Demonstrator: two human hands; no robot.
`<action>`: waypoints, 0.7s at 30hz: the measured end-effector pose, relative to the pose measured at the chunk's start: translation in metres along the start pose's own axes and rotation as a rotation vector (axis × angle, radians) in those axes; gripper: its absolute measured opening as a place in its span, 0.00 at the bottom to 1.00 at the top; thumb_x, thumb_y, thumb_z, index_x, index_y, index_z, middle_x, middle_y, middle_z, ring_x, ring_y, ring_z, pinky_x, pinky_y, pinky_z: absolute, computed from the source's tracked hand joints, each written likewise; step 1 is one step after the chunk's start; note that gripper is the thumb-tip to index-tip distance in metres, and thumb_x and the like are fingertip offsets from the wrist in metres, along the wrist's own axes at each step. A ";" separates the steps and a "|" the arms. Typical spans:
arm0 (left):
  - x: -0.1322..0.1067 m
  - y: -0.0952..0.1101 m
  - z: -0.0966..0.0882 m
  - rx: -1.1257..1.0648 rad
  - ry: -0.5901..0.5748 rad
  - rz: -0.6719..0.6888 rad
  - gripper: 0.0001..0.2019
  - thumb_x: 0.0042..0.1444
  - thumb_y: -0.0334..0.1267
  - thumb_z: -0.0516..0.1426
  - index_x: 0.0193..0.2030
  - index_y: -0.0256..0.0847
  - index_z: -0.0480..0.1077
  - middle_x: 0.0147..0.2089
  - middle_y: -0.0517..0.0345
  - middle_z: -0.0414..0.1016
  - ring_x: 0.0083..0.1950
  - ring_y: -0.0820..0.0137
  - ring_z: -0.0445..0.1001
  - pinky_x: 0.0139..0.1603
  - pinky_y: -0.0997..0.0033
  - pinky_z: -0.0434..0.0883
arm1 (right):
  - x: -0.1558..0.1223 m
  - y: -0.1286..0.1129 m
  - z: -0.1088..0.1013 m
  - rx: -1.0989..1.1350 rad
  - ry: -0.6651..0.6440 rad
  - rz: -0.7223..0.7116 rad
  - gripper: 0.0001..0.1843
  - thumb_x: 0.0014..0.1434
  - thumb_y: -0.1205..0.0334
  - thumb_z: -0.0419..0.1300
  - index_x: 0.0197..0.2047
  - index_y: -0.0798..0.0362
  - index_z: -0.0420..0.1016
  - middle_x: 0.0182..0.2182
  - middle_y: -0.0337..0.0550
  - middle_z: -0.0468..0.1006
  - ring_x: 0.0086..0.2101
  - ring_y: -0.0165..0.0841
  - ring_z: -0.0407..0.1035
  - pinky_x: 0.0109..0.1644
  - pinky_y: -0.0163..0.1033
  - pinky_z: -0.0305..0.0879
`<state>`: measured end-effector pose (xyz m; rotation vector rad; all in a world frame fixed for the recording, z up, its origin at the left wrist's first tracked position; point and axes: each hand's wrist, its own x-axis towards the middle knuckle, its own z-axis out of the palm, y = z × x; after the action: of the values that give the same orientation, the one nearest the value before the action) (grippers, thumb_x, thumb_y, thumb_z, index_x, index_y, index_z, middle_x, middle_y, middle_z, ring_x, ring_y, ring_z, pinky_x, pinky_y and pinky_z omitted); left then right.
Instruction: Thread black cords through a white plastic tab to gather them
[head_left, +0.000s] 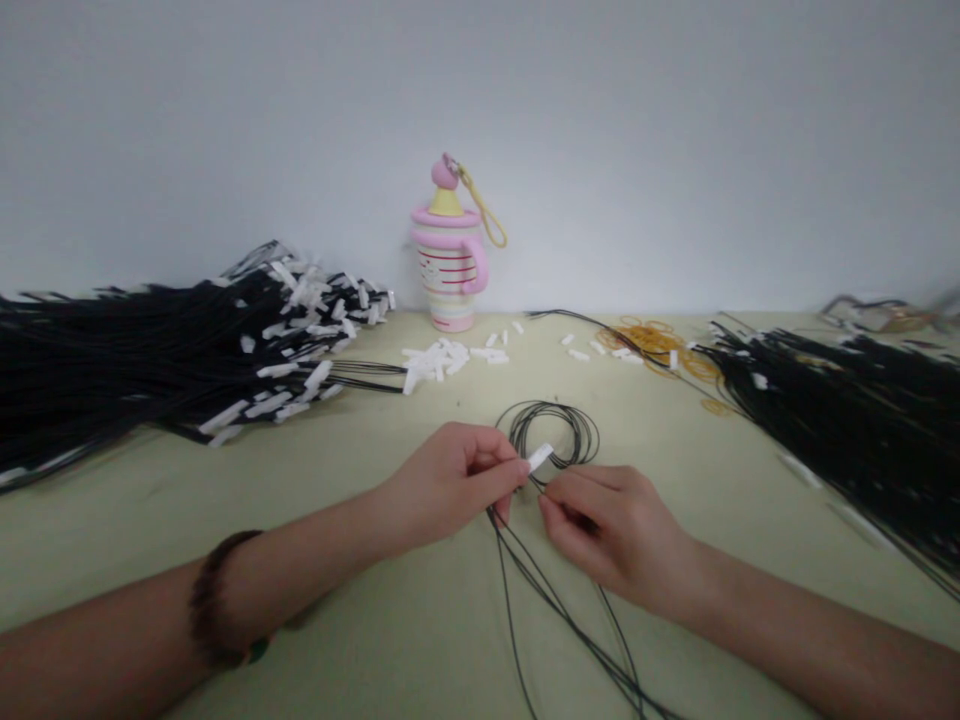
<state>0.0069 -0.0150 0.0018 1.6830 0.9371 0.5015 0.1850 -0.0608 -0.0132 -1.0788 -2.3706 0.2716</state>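
My left hand [457,478] is closed in a pinch on a small white tag [539,457] at the middle of the table. My right hand [607,520] is closed too, its fingertips pinching thin black cords [555,432] just below the tag. The cords loop into a small coil behind my fingers and trail toward the near edge between my forearms. A dark bead bracelet [214,612] sits on my left wrist.
A large bundle of black cords with white tags [187,350] lies at the left, another black bundle [862,410] at the right. Loose white tags [442,360] and yellow rubber bands [660,345] lie by the wall. A pink striped cup [448,265] stands behind.
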 end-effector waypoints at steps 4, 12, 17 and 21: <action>0.000 0.002 0.000 0.026 -0.001 -0.003 0.10 0.50 0.42 0.50 0.26 0.37 0.64 0.18 0.63 0.68 0.18 0.79 0.61 0.19 0.80 0.54 | 0.000 0.000 -0.001 -0.026 0.012 -0.018 0.08 0.55 0.69 0.47 0.24 0.55 0.58 0.20 0.35 0.59 0.22 0.24 0.52 0.26 0.31 0.47; -0.003 0.004 0.002 0.034 -0.013 0.020 0.11 0.51 0.41 0.49 0.25 0.37 0.64 0.18 0.63 0.68 0.19 0.78 0.62 0.19 0.80 0.56 | -0.001 -0.003 -0.002 -0.088 -0.023 -0.044 0.10 0.57 0.66 0.45 0.25 0.55 0.58 0.20 0.36 0.59 0.22 0.24 0.52 0.27 0.31 0.48; -0.002 0.004 0.002 0.027 -0.026 0.029 0.10 0.51 0.40 0.49 0.26 0.37 0.64 0.19 0.62 0.68 0.19 0.78 0.63 0.20 0.80 0.57 | -0.001 -0.005 -0.003 -0.062 -0.024 -0.022 0.09 0.57 0.67 0.46 0.25 0.56 0.59 0.21 0.36 0.59 0.22 0.24 0.52 0.27 0.31 0.48; -0.002 0.003 0.001 -0.039 -0.001 0.006 0.10 0.50 0.40 0.50 0.26 0.37 0.65 0.18 0.64 0.67 0.20 0.79 0.63 0.21 0.81 0.57 | 0.003 -0.001 -0.002 0.124 0.015 0.063 0.11 0.55 0.67 0.48 0.22 0.57 0.61 0.18 0.34 0.55 0.21 0.22 0.50 0.24 0.30 0.46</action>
<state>0.0078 -0.0172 0.0043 1.6511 0.9163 0.5197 0.1838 -0.0590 -0.0095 -1.0938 -2.2768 0.4252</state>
